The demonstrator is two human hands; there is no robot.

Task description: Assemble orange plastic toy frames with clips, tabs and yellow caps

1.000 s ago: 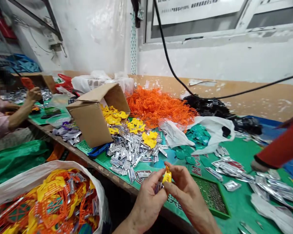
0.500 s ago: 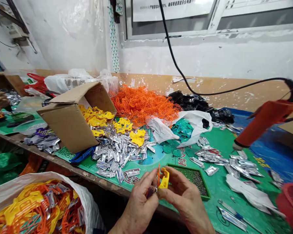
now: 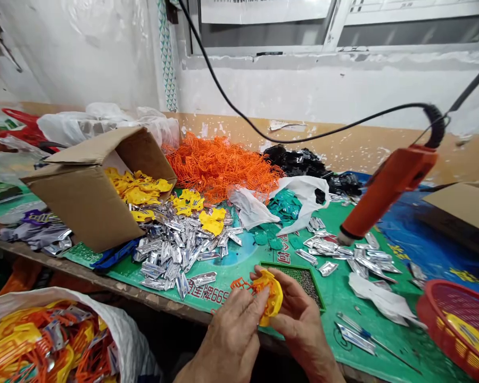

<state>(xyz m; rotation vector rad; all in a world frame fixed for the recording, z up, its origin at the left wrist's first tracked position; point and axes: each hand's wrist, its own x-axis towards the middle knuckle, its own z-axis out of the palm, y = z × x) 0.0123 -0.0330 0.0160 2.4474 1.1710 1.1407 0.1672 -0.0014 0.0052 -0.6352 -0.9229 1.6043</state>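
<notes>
Close to the table's front edge, my left hand (image 3: 231, 327) pinches an orange plastic wire-like frame (image 3: 241, 285) against a curved yellow plastic piece (image 3: 277, 298). My right hand (image 3: 303, 327) grips the yellow piece from the other side, fingers curled behind it. The two parts lie together, partly covered by my fingers; how they join is hidden. Just beyond my right hand stands a green tray (image 3: 318, 284) of small dark metal screws. Shiny metal plates (image 3: 171, 250) lie heaped to the left, and more plates (image 3: 373, 260) are scattered to the right.
An orange electric screwdriver (image 3: 387, 194) hangs by its cable at the right. A tipped cardboard box (image 3: 80, 207) spills yellow pieces. Behind is an orange frame pile (image 3: 223, 165). A white sack (image 3: 133, 330) of assembled parts stands lower left; a red basket (image 3: 431, 314) lower right.
Both hands have turned the parts, so the yellow piece now shows its broad side and the orange frame extends left. The view has shifted right, bringing more of the red basket in.
</notes>
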